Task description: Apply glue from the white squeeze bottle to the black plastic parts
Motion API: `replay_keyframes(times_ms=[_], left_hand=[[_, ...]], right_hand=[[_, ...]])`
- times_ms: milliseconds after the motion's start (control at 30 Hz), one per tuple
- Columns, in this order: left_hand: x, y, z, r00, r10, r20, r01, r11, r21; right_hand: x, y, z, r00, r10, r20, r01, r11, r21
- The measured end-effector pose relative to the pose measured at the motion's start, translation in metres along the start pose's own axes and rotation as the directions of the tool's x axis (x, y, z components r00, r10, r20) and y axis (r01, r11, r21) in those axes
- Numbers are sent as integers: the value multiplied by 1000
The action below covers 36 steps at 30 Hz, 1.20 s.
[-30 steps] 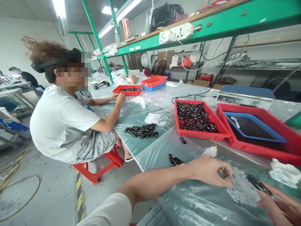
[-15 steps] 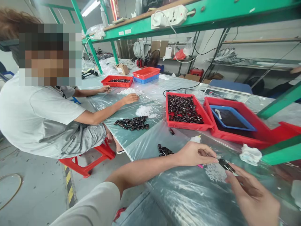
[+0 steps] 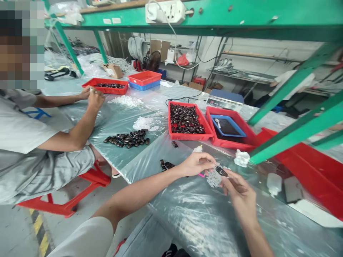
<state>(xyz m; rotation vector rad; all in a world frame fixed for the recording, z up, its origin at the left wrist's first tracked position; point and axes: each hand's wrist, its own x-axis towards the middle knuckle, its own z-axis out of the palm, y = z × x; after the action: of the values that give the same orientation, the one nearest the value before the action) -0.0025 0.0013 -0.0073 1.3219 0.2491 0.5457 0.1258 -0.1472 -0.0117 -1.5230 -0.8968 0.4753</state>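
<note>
My right hand (image 3: 241, 192) pinches a small black glossy casing (image 3: 221, 171) between thumb and fingers. Close to the casing's far end is my left hand (image 3: 198, 164), thumb and fingertips pressed together; whatever they pinch is too small to make out. Beneath both hands lies a heap of small white pieces (image 3: 213, 179) on the plastic-covered table (image 3: 187, 203). Several more black casings (image 3: 168, 165) sit partly behind my left forearm, and one loose casing (image 3: 174, 144) rests farther off. A bit of a pink object (image 3: 201, 175) shows under my left hand.
A red tray (image 3: 190, 136) full of black casings stands beside another red tray (image 3: 233, 142) holding a blue tray (image 3: 229, 125). Crumpled white tissue (image 3: 241, 158) lies near a green frame post (image 3: 284, 132). To the left, a seated co-worker (image 3: 26, 125) handles pieces near a casing pile (image 3: 128, 138).
The view has swung to the right. My left fingertips are now closer to the casing in my right hand. The co-worker's hands have come together near the far red tray.
</note>
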Motion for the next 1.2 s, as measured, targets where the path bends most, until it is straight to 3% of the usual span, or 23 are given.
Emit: replay_keyframes(times_ms=[233, 600, 833, 1200], left_hand=[[-6, 6, -1, 999, -29, 45, 28, 999, 23], [-4, 0, -3, 996, -52, 68, 50, 998, 25], [-7, 10, -6, 983, -139, 122, 138, 990, 20], [-6, 1, -13, 976, -201, 89, 192, 977, 97]], right_hand=[[-2, 2, 0, 999, -26, 27, 24, 998, 54], [-3, 5, -3, 999, -2, 51, -1, 998, 59], [-1, 1, -6, 995, 10, 96, -18, 997, 78], [-4, 0, -6, 994, 46, 102, -51, 998, 41]])
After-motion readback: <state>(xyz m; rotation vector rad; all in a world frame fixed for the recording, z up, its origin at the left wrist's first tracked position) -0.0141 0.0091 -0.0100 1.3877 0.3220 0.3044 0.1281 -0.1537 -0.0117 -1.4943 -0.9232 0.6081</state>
